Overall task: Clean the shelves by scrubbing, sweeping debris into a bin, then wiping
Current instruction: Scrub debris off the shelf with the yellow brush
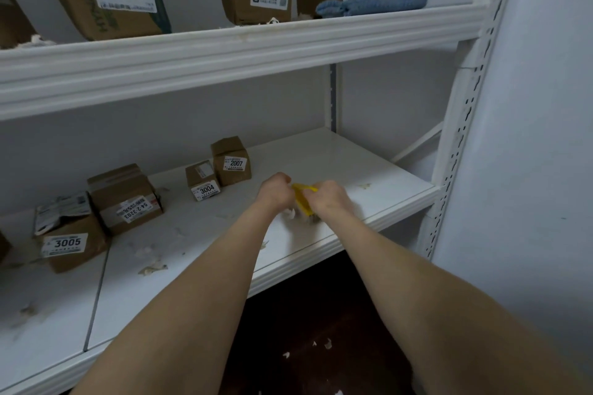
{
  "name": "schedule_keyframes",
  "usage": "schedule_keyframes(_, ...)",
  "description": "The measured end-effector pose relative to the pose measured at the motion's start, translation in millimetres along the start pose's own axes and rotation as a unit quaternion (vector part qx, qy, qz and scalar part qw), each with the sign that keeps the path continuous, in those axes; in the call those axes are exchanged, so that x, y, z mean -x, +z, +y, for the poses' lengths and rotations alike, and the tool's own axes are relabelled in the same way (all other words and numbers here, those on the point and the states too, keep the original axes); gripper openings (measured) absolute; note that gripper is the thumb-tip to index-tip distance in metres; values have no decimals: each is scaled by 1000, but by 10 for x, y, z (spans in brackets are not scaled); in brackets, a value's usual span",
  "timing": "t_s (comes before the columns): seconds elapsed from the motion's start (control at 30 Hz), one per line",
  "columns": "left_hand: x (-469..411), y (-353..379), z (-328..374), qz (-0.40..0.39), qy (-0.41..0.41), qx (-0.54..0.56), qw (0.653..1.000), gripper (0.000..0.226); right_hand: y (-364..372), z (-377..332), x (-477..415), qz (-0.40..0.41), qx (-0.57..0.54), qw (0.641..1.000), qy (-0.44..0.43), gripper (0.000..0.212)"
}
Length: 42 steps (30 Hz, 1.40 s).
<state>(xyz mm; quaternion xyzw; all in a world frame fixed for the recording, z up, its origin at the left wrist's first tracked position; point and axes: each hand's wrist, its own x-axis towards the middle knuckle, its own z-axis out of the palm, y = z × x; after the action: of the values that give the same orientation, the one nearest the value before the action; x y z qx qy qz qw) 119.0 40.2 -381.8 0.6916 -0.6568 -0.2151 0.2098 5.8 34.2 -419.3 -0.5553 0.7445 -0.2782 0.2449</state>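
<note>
Right, I see both hands curled tight round a yellow tool (302, 199), probably a scrubbing brush, low over the lower shelf (353, 163) near its front edge. My left hand (276, 191) grips its left end, my right hand (329, 199) the other; blurred white scraps (290, 213) lie beneath.

Soiled white lower shelf (353, 167) bearing the tilted yellow brush (303, 200), gripped between left hand (275, 191) and right hand (330, 199); white paper scraps (290, 213) just beneath them; folded blue cloth (372, 4) lying far above, rightward
</note>
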Motion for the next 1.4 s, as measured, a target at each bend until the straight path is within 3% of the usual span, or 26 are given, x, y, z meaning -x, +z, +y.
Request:
schedule_keyframes(0.2,-43,-195,-207,11,-17,3,1000,42,-365,292,-95,101,13,991,88,45)
schedule_keyframes(0.57,-51,-233,-393,15,-28,7,999,41,140,-190,-66,-49,-10,998,-32,44)
schedule_keyframes(0.73,-104,-364,-471,20,-19,-15,1000,43,-32,-124,-405,46,-41,998,11,48)
schedule_keyframes(0.83,-161,-397,-537,20,-18,-17,999,41,5,-89,-567,52,-15,998,24,42)
schedule_keyframes(1.1,-225,-403,-699,42,-39,-1,998,37,349,-451,-432,-66,-22,996,-60,45)
schedule_keyframes(1.23,-204,-368,-718,42,-61,1,997,39,431,-528,-288,-139,-31,983,-118,34)
schedule_keyframes(1.33,-139,-388,-682,31,-56,-5,998,41,286,-466,-318,-100,-37,987,-119,27)
schedule_keyframes(1.4,-119,-410,-674,22,-46,-17,999,41,142,-337,-419,-41,-44,996,-70,33)
